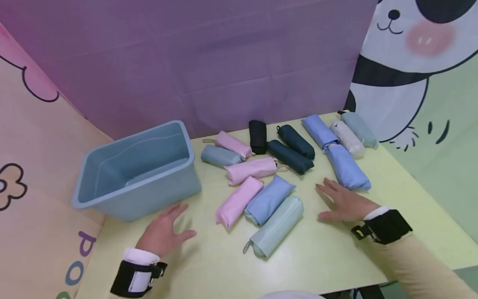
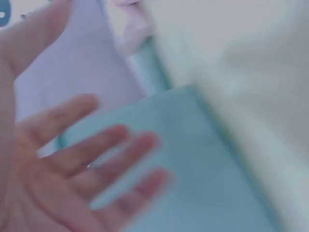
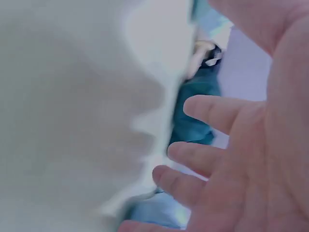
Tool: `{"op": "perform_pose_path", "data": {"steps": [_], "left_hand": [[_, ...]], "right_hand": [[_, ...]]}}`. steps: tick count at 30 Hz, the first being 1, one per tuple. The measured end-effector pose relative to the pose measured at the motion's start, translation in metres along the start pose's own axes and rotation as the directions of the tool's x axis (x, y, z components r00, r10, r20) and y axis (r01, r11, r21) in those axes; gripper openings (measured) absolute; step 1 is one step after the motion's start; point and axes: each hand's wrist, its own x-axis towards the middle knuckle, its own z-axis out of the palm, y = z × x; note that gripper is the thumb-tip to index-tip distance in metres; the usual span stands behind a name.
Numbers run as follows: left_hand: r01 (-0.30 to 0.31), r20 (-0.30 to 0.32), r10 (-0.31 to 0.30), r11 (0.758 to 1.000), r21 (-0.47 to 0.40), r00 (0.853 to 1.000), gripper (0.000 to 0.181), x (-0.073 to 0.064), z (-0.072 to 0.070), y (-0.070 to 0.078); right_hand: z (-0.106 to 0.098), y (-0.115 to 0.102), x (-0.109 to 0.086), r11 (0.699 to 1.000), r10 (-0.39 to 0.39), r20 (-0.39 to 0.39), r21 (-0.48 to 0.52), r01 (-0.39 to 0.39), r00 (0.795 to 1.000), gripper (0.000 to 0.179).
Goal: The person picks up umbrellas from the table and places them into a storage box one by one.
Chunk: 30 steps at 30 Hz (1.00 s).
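Note:
My left hand [image 1: 162,230] hovers by the near side of a blue-grey plastic bin [image 1: 160,195], fingers spread, holding nothing. In the left wrist view its fingers blur in front of the bin's wall [image 2: 207,169]. On the right, my right hand [image 1: 345,202] is spread over the table close to a blue folded umbrella [image 1: 347,168], with nothing in its grasp. Between the hands lie a pale green folded umbrella [image 1: 277,226], a blue one [image 1: 269,199] and a pink one [image 1: 240,201]. Dark green umbrellas [image 3: 195,113] show beyond the fingers in the right wrist view.
Farther back lie more folded umbrellas: pink [image 1: 252,169], grey-blue [image 1: 221,155], black [image 1: 257,137], white [image 1: 348,139] and pale teal [image 1: 359,129]. A purple cloth [image 1: 224,74] stands behind the pale yellow table [image 1: 209,265]; printed walls flank it.

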Motion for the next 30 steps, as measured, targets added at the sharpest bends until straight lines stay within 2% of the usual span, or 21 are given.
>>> {"op": "perform_pose_path", "data": {"steps": [1,2,3,5,6,7,8,9,10,14,15,17,20,26,30], "left_hand": [[-0.053,-0.078,0.053,0.999,-0.002,0.996,0.076,0.005,-0.01,0.002],[-0.111,-0.156,0.11,0.994,0.005,0.982,0.07,0.011,-0.02,0.002],[-0.156,-0.233,0.157,0.987,0.023,0.96,0.066,0.018,-0.03,0.002],[-0.225,-0.356,0.236,0.972,0.074,0.904,0.061,0.031,-0.047,-0.003],[-0.239,-0.398,0.26,0.966,0.102,0.88,0.061,0.038,-0.055,-0.006],[-0.241,-0.426,0.273,0.962,0.129,0.863,0.061,0.045,-0.061,-0.01],[-0.23,-0.439,0.274,0.961,0.151,0.856,0.062,0.051,-0.066,-0.014],[-0.208,-0.437,0.263,0.963,0.17,0.86,0.064,0.057,-0.07,-0.017],[-0.185,-0.422,0.247,0.965,0.184,0.872,0.064,0.062,-0.073,-0.021],[-0.067,-0.268,0.121,0.977,0.202,0.956,0.067,0.079,-0.073,-0.031],[-0.041,-0.231,0.089,0.978,0.203,0.969,0.066,0.082,-0.072,-0.033],[0.003,-0.171,0.035,0.976,0.218,0.985,0.06,0.086,-0.068,-0.036],[0.04,-0.129,-0.006,0.964,0.263,0.992,0.058,0.09,-0.065,-0.037],[0.002,-0.123,0.041,0.943,0.332,0.992,0.062,0.095,-0.063,-0.031],[-0.022,-0.103,0.061,0.94,0.341,0.993,0.062,0.091,-0.062,-0.025]], "right_hand": [[-0.003,-0.002,0.001,1.0,-0.009,-0.005,0.005,0.009,1.0,0.1],[-0.006,-0.003,0.002,1.0,-0.023,-0.016,0.005,0.023,1.0,0.098],[-0.009,-0.005,0.003,0.999,-0.032,-0.029,0.006,0.033,0.999,0.096],[-0.016,-0.009,0.007,0.998,-0.055,-0.062,0.009,0.056,0.997,0.091],[-0.019,-0.011,0.008,0.998,-0.068,-0.076,0.012,0.069,0.995,0.089],[-0.022,-0.013,0.01,0.997,-0.079,-0.087,0.017,0.08,0.993,0.087],[-0.025,-0.014,0.011,0.995,-0.092,-0.101,0.02,0.094,0.991,0.085],[-0.027,-0.015,0.012,0.995,-0.097,-0.11,0.022,0.1,0.989,0.083],[-0.03,-0.016,0.013,0.994,-0.108,-0.121,0.019,0.111,0.987,0.081],[-0.034,-0.018,0.016,0.99,-0.139,-0.168,-0.01,0.139,0.976,0.076],[-0.035,-0.018,0.017,0.99,-0.142,-0.175,-0.016,0.142,0.974,0.075],[-0.036,-0.018,0.017,0.989,-0.149,-0.188,-0.022,0.148,0.971,0.074],[-0.038,-0.018,0.016,0.989,-0.144,-0.202,-0.015,0.144,0.969,0.072],[-0.046,-0.012,0.013,0.993,-0.112,-0.253,-0.008,0.114,0.961,0.071],[-0.048,-0.01,0.011,0.992,-0.122,-0.279,-0.021,0.121,0.952,0.07]]}}
